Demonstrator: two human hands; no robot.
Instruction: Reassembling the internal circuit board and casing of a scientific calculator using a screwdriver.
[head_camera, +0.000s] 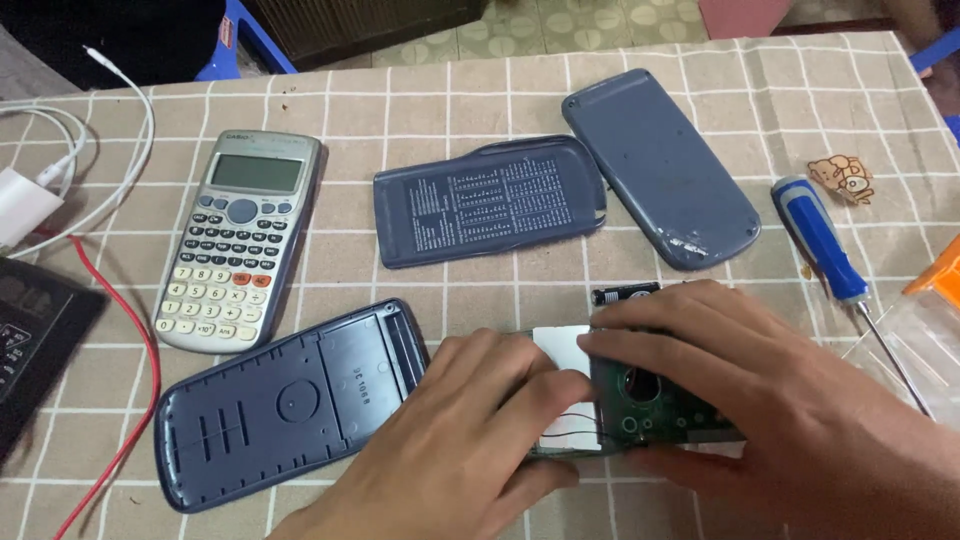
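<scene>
Hands on an opened calculator.
Left hand (470, 440) and right hand (760, 400) pinch the green circuit board (650, 400); back cover (290, 400) lies beside.

Home repair table (700, 80); screwdriver (822, 243).

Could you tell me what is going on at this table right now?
A person has an opened calculator under both hands. The left hand and right hand press on its green circuit board. Its blue back cover lies alongside, an intact calculator and a screwdriver nearby.
</scene>
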